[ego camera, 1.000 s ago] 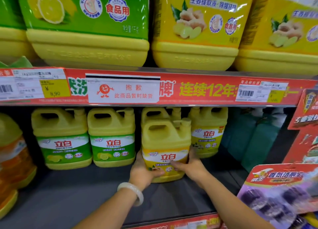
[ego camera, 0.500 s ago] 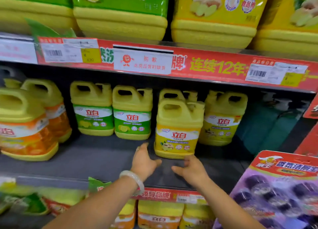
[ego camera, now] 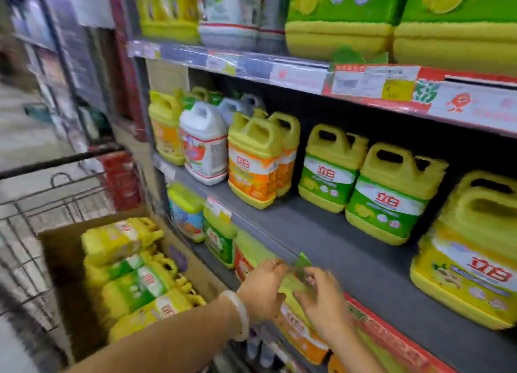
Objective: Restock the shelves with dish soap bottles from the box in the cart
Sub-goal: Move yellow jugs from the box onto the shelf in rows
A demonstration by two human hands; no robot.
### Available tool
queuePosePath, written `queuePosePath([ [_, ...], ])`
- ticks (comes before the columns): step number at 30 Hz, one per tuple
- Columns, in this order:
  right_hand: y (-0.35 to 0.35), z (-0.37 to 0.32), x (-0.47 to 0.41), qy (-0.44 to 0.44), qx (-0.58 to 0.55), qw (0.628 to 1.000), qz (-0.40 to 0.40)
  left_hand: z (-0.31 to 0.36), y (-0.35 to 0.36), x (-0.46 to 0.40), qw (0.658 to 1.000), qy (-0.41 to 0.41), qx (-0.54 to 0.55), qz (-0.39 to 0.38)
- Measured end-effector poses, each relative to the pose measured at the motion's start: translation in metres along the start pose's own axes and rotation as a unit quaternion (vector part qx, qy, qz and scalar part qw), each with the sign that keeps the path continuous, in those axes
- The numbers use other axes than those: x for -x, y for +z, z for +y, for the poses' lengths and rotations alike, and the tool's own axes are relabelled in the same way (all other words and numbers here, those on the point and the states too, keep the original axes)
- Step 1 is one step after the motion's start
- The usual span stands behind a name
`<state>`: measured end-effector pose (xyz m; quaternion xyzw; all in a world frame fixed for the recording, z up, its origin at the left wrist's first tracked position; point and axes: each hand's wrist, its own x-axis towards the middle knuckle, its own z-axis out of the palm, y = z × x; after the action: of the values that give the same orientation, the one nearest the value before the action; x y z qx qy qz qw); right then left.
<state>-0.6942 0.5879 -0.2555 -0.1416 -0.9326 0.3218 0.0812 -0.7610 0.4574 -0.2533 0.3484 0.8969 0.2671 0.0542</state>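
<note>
The yellow dish soap bottle with the ginger label stands on the grey shelf at the far right, with no hand on it. My left hand, a pale bangle on its wrist, and my right hand hover side by side at the shelf's front edge. Their fingers are relaxed and hold nothing; motion blurs both. Down at the left, a cardboard box in the wire cart holds several yellow soap bottles lying on their sides.
Two green-labelled bottles, orange-labelled ones and a white jug stand further back on the same shelf. A small green tag sticks up at the shelf edge. More bottles fill the shelves above and below.
Both hands let go of the ginger-label bottle and drew back to the shelf's front edge. The view swung left, bringing the cart and box into sight.
</note>
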Motion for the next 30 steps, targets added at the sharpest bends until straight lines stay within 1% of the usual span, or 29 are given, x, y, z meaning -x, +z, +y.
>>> queuePosePath([
  [1, 0.01, -0.011, -0.001, -0.021, 0.008, 1.0, -0.011, -0.012, -0.011, 0.006, 0.999, -0.043, 0.016, -0.014],
  [3, 0.03, -0.029, -0.006, -0.052, 0.023, 0.998, -0.032, -0.036, -0.026, 0.018, 0.998, -0.064, 0.021, -0.018],
  [5, 0.05, -0.049, -0.013, -0.066, 0.03, 0.996, -0.057, -0.062, -0.037, 0.03, 0.995, -0.09, -0.04, -0.009],
  [7, 0.07, -0.068, -0.021, -0.078, 0.026, 0.993, -0.079, -0.096, -0.046, 0.043, 0.985, -0.148, -0.081, -0.029],
  [11, 0.12, -0.102, -0.036, -0.083, 0.021, 0.984, -0.156, -0.162, -0.068, 0.065, 0.964, -0.217, -0.136, -0.064],
  [14, 0.17, -0.127, -0.046, -0.049, 0.004, 0.978, -0.201, -0.226, -0.088, 0.079, 0.947, -0.267, -0.163, -0.069],
  [18, 0.25, -0.155, -0.065, 0.035, -0.015, 0.964, -0.263, -0.324, -0.108, 0.088, 0.932, -0.317, -0.154, -0.082],
  [20, 0.293, -0.171, -0.082, 0.075, -0.031, 0.958, -0.277, -0.378, -0.119, 0.086, 0.926, -0.338, -0.141, -0.091],
  [25, 0.387, -0.227, -0.13, 0.199, -0.075, 0.929, -0.304, -0.486, -0.153, 0.073, 0.918, -0.363, -0.105, -0.119],
  [28, 0.431, -0.253, -0.141, 0.228, -0.094, 0.915, -0.319, -0.528, -0.164, 0.066, 0.917, -0.368, -0.091, -0.125],
  [30, 0.453, -0.263, -0.149, 0.239, -0.114, 0.913, -0.31, -0.549, -0.164, 0.056, 0.921, -0.357, -0.096, -0.123],
])
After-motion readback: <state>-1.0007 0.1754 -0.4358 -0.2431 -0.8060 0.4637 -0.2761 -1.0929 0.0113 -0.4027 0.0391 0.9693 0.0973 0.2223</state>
